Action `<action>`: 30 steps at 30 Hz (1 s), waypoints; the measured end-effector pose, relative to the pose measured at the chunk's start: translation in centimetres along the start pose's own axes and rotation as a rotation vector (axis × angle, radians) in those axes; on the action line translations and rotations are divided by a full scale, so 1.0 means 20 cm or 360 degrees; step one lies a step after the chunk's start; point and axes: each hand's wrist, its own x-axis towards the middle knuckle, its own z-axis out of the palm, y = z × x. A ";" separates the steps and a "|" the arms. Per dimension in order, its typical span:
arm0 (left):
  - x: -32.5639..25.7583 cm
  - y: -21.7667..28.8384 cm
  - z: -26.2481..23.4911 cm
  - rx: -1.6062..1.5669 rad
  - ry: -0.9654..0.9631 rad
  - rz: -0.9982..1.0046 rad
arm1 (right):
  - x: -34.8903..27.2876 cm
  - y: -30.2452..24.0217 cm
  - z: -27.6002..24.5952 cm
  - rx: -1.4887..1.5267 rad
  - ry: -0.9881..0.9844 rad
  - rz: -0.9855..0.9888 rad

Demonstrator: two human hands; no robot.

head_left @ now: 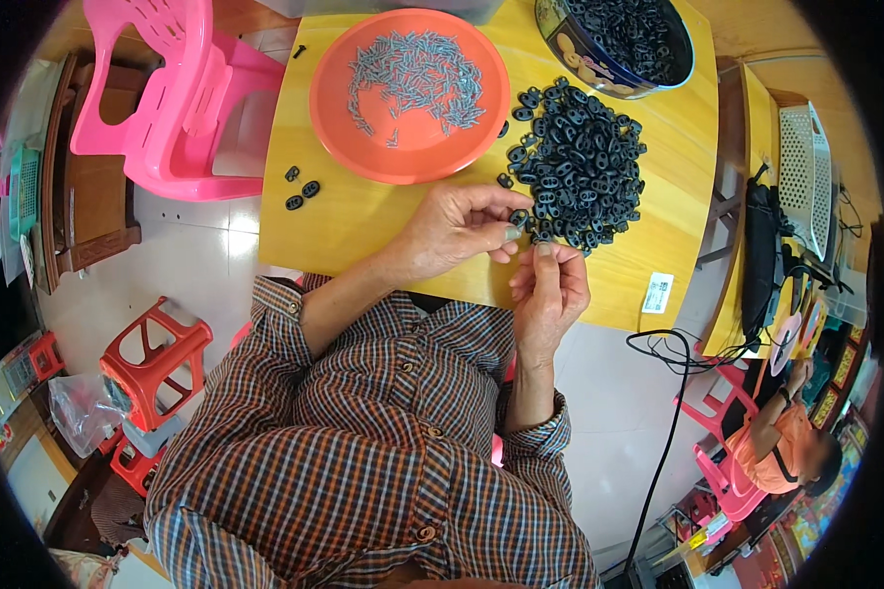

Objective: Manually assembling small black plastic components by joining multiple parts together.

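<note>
My left hand (pixel 454 234) pinches a small black oval plastic piece with two holes (pixel 519 218) between thumb and fingers, at the near edge of a heap of similar black pieces (pixel 589 162). Close beside it, my right hand (pixel 550 287) has its thumb and fingertips pressed together. Whatever lies between those fingertips is too small to make out against the heap. To the left, an orange-red basin (pixel 383 167) holds many small silvery screws (pixel 417 74). Several loose black pieces (pixel 303 194) lie on the yellow table (pixel 363 221) near its left side.
A dark round tin (pixel 599 71) full of black pieces stands at the far right. A white label (pixel 657 293) is on the table's near right corner. Pink chair (pixel 182 128) at left, red stool (pixel 157 363) below it. A black cable (pixel 673 422) hangs right; another person (pixel 781 442) sits beyond.
</note>
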 end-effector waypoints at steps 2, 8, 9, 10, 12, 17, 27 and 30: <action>0.00 0.00 0.00 -0.0036 -0.0014 -0.0005 | 0.00 0.01 0.00 0.0004 -0.0004 0.0013; 0.00 0.02 0.00 -0.0025 0.0009 -0.0016 | 0.00 0.03 0.01 0.0065 0.0013 0.0025; 0.00 0.01 0.00 0.0001 0.0010 -0.0006 | 0.00 0.04 0.00 0.0037 -0.0017 -0.0007; 0.00 0.01 0.00 0.0027 0.0011 0.0003 | 0.00 0.04 0.00 0.0010 -0.0047 -0.0040; 0.00 0.01 -0.01 0.0003 -0.0006 0.0004 | 0.01 0.05 0.00 0.0005 -0.0051 -0.0040; 0.00 -0.01 -0.01 0.0027 -0.0021 0.0025 | 0.01 0.05 -0.01 -0.0036 -0.0061 -0.0010; 0.00 0.00 -0.02 0.0024 -0.0041 -0.0021 | 0.00 0.04 0.01 -0.0052 -0.0051 -0.0022; 0.00 0.01 -0.02 0.0044 -0.0048 -0.0021 | 0.00 0.04 0.01 -0.0073 -0.0039 -0.0047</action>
